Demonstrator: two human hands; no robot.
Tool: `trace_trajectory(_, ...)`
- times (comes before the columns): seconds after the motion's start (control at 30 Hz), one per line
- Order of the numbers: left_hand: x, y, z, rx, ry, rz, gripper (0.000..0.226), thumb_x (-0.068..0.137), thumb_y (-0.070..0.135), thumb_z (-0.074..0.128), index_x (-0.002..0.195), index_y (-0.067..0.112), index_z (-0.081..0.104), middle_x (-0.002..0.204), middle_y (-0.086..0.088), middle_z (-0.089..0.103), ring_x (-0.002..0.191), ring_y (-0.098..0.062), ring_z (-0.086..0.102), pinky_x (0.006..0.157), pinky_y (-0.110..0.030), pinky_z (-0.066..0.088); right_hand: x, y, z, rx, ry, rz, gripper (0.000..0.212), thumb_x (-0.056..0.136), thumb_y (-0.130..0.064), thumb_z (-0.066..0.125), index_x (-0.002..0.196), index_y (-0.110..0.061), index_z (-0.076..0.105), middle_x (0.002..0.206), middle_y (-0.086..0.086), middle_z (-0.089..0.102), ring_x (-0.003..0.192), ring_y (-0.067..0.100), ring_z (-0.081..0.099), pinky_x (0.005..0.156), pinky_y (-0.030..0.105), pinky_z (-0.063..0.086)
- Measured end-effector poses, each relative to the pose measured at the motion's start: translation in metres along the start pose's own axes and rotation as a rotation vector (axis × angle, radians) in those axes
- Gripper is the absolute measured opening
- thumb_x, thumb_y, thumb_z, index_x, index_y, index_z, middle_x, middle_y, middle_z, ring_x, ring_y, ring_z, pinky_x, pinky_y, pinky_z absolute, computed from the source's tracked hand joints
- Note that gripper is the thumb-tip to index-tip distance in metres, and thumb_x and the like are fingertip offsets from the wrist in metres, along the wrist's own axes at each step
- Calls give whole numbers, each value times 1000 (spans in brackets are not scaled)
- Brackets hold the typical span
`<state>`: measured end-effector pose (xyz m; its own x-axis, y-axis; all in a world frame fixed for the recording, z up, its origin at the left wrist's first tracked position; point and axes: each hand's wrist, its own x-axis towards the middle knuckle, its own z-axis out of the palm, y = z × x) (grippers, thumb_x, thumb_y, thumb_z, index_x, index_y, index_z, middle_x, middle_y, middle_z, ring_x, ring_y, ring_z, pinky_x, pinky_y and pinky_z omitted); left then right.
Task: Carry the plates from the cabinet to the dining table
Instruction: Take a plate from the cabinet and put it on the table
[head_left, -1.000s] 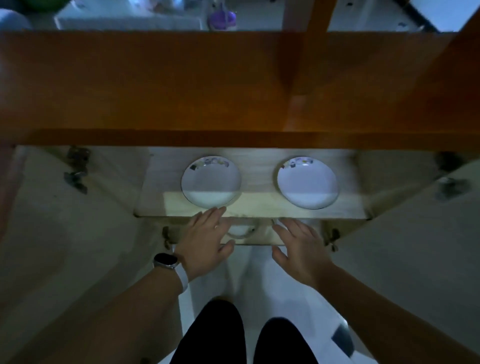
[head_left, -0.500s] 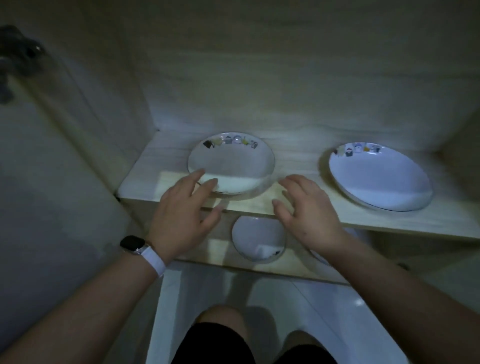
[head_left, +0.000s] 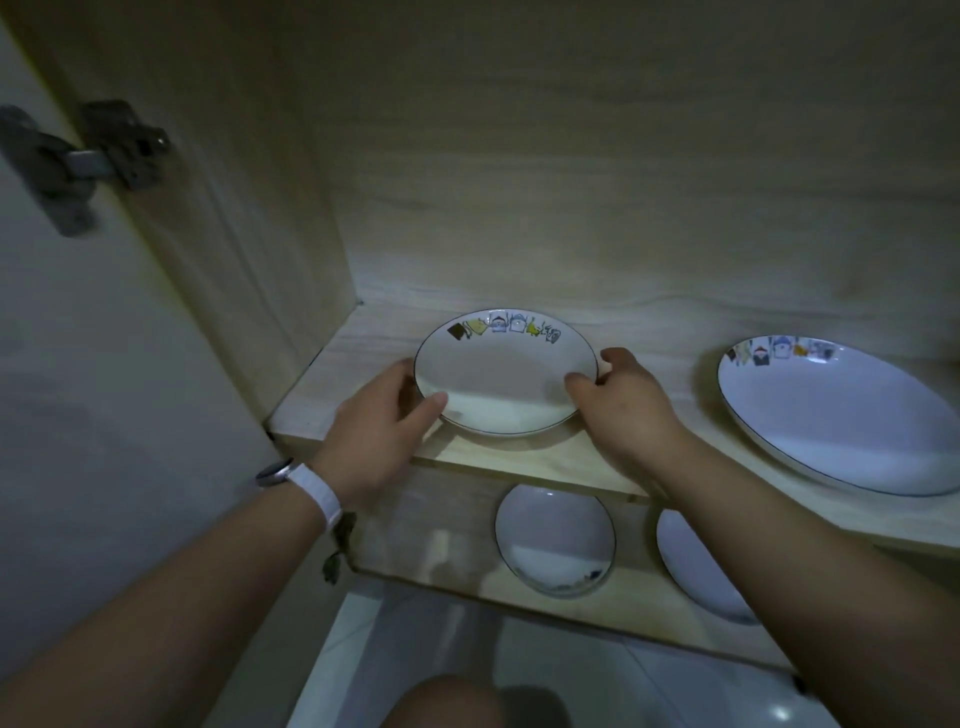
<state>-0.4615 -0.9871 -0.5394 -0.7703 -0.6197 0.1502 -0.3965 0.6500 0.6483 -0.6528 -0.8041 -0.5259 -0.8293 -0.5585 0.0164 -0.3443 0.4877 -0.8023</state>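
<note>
A white plate (head_left: 504, 376) with small pictures along its far rim sits at the left of the upper cabinet shelf (head_left: 524, 462). My left hand (head_left: 379, 431) clasps its left rim, thumb over the edge. My right hand (head_left: 626, 402) clasps its right rim, thumb on top. The plate looks to be resting on the shelf. A second, larger-looking plate (head_left: 841, 415) of the same pattern lies at the right of that shelf. On the lower shelf lie two more plates, one (head_left: 556, 545) in the middle and one (head_left: 696, 566) partly hidden by my right forearm.
The open cabinet door (head_left: 104, 389) stands at my left with a metal hinge (head_left: 78, 161) near the top. The cabinet's side wall (head_left: 249, 249) is close to the held plate. White tiled floor (head_left: 649, 691) and my knee (head_left: 441, 701) show below.
The view has dropped into the cabinet and come closer. Both hands went from hovering at the shelf's front edge to gripping the left plate by its two sides.
</note>
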Motion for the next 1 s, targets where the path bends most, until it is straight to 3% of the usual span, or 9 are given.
trace_trajectory(0.1,17,7,9,-140,0,-83,32,86,54,53,117,45,49,104,19,69,85,-8,66,69,-30,49,7,-6,3,143,-12,82,25,82,-27,56,95,-5,57,78,10,67,57,26,64,50,32,50)
trace_trajectory(0.23,31,12,17,-196,45,-139,33,89,28,55,121,26,57,109,6,69,94,-18,64,73,-32,50,12,-4,3,215,-63,121,18,77,-10,51,84,2,63,50,17,60,34,22,48,37,22,38)
trace_trajectory(0.4,32,16,23,-256,117,-148,41,85,10,51,124,23,59,107,3,67,91,-18,61,65,-26,46,12,1,4,401,-111,146,23,74,1,44,91,2,60,60,15,58,47,26,46,42,32,32)
trace_trajectory(0.57,19,33,31,-483,214,-134,48,81,11,51,124,31,55,106,21,63,92,6,60,69,-21,50,-2,13,-4,449,-23,45,21,80,-9,47,97,-14,57,64,12,63,39,21,52,38,28,36)
trace_trajectory(0.67,8,47,37,-628,226,-158,53,72,17,51,123,27,58,113,8,68,103,-18,65,82,-46,57,-12,20,-11,468,17,-1,23,83,-9,46,100,-19,58,60,11,59,35,21,47,35,28,33)
trace_trajectory(0.73,2,54,40,-702,219,-166,55,71,14,51,124,26,60,116,1,69,105,-26,65,86,-56,55,-20,23,-18,484,24,-5,22,83,-11,46,98,-22,58,58,10,58,36,22,46,36,29,33)
trace_trajectory(0.83,-5,65,43,-781,207,-160,50,73,10,52,116,33,63,114,1,70,103,-28,66,84,-58,55,-35,25,-31,512,19,11,26,83,-12,45,103,-23,57,65,13,62,40,22,50,38,29,37)
trace_trajectory(0.93,-13,79,44,-879,178,-166,50,80,0,52,106,42,61,106,8,70,99,-25,68,74,-47,60,-50,27,-45,558,20,29,31,85,-12,46,113,-21,57,80,17,67,47,19,55,40,27,42)
trace_trajectory(1.0,-19,90,42,-933,127,-196,54,84,-7,49,109,40,59,104,11,70,97,-24,68,69,-46,61,-59,24,-54,620,31,62,32,83,-14,48,110,-26,59,85,16,69,53,20,60,42,26,46)
